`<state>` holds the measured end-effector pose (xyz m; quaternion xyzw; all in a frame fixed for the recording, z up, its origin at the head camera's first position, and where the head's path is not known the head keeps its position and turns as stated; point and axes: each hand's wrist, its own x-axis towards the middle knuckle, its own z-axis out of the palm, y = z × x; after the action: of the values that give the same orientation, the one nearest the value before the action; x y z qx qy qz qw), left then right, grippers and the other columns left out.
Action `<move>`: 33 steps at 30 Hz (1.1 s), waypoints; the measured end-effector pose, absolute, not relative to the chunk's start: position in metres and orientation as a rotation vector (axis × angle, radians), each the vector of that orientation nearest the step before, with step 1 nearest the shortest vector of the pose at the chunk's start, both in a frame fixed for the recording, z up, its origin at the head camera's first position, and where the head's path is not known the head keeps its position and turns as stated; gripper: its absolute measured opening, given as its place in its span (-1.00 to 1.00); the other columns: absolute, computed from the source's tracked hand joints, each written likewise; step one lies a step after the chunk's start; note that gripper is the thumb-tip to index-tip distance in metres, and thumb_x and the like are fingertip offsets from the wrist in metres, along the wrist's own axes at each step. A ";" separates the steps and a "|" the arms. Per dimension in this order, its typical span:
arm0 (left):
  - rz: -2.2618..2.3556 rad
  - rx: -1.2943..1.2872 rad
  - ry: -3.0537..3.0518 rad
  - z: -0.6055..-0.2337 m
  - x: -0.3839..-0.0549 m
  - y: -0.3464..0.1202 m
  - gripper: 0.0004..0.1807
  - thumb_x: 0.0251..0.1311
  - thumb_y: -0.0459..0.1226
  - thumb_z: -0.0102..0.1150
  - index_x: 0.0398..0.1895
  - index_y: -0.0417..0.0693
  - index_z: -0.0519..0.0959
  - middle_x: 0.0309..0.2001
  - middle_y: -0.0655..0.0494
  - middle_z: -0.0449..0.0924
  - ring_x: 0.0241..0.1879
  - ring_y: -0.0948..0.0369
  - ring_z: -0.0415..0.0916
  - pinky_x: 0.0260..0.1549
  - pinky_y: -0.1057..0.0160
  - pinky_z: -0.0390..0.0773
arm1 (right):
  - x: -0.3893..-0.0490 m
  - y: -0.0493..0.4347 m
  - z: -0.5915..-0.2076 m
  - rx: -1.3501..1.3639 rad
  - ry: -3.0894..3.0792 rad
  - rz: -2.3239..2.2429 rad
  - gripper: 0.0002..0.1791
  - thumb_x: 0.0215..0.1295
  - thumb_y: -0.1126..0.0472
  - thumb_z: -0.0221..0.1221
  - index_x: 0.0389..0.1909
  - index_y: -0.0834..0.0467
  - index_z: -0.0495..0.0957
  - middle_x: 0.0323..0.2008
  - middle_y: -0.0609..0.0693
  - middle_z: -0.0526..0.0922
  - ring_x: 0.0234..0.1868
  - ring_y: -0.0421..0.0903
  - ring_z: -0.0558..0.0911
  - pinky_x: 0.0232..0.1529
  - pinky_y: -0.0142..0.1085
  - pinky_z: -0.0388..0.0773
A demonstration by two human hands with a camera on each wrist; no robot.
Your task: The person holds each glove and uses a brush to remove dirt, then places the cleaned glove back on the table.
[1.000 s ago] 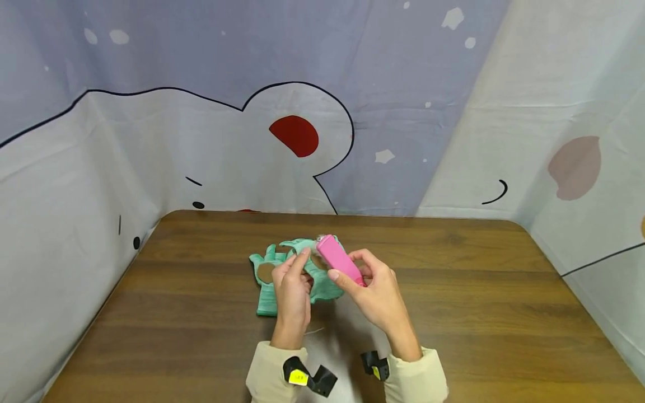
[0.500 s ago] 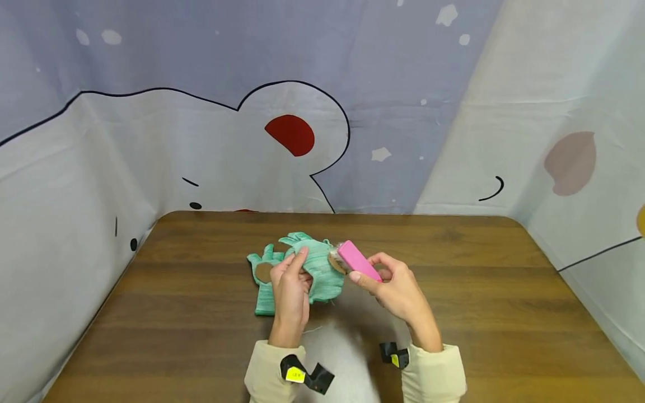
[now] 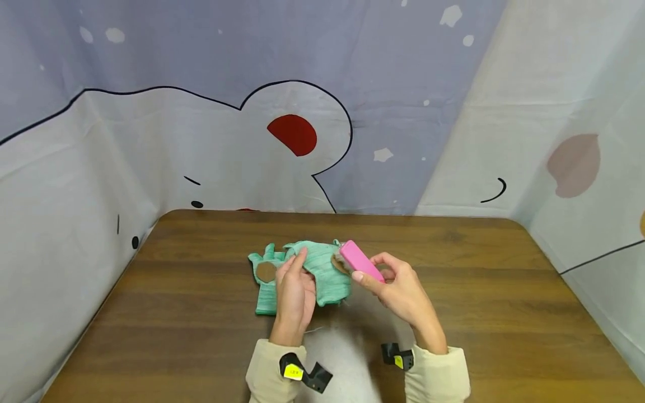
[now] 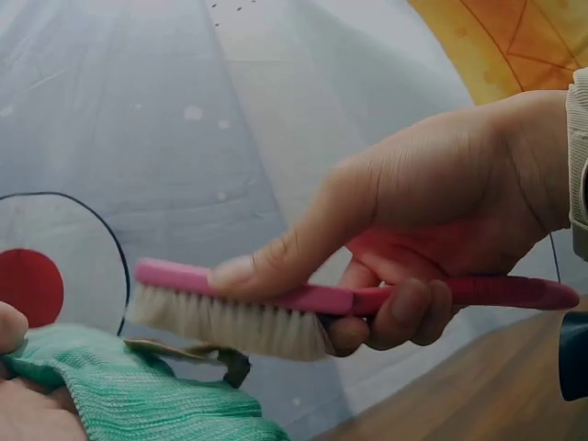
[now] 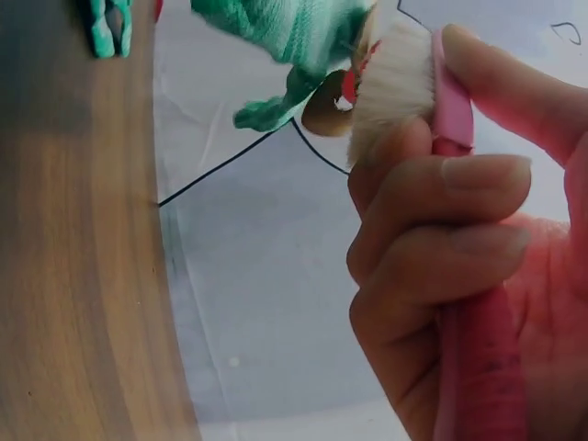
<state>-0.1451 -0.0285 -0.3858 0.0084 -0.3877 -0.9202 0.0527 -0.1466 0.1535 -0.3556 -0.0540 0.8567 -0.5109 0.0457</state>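
Note:
In the head view my left hand (image 3: 292,299) holds a green knitted glove (image 3: 327,277) up off the table, its thumb on the near side. The glove bears a brown patch (image 3: 339,263), which faces right. My right hand (image 3: 405,296) grips a pink-handled brush (image 3: 360,261). White bristles (image 4: 220,322) point down toward the patch in the left wrist view. They touch or nearly touch its edge. In the right wrist view, fingers (image 5: 432,248) curl round the brush handle (image 5: 482,358). A second green glove (image 3: 266,302) lies on the table behind the left hand, its round brown patch upward.
The wooden table (image 3: 191,302) spreads under both hands. A thin white thread (image 3: 313,329) lies near the left wrist. A printed cloth (image 3: 221,151) hangs behind and along the sides of the table.
My right hand has moved right with the brush, whose bristles are now at the glove's patch. The held glove has turned, so its patch faces right, and has shifted slightly right.

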 end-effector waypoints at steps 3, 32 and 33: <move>-2.876 -0.047 -1.156 -0.388 -0.145 -0.027 -0.39 0.44 -0.19 -0.36 0.36 -0.34 -0.26 0.42 -0.01 -0.40 0.39 0.13 -0.43 0.34 0.18 -0.18 | -0.145 0.153 -0.355 -0.183 2.591 -1.598 -0.63 0.00 -0.08 0.33 -0.26 0.02 0.50 -0.62 0.03 0.56 -0.71 -0.14 0.41 -0.71 -0.33 0.35; -2.859 0.056 -1.246 -0.387 -0.144 -0.026 -0.28 0.45 -0.15 -0.43 0.34 -0.29 -0.55 0.40 -0.18 -0.58 0.38 -0.03 -0.55 0.33 0.07 -0.26 | -0.151 0.148 -0.365 0.023 2.794 -1.440 -0.59 0.05 -0.02 0.31 -0.21 0.16 0.48 -0.43 0.11 0.63 -0.50 -0.05 0.53 -0.51 -0.25 0.39; -2.845 0.034 -1.285 -0.388 -0.144 -0.025 -0.28 0.45 -0.14 -0.43 0.34 -0.29 -0.55 0.40 -0.19 -0.57 0.38 -0.03 -0.55 0.33 0.06 -0.26 | -0.151 0.151 -0.366 0.104 2.845 -1.379 -0.57 0.06 -0.06 0.29 -0.19 0.16 0.48 -0.41 0.13 0.63 -0.46 -0.02 0.54 -0.50 -0.24 0.39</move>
<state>-0.1439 -0.0250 -0.3879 0.0108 -0.4116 -0.9112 0.0098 -0.1512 0.1508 -0.3656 0.0327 0.8993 -0.4360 -0.0107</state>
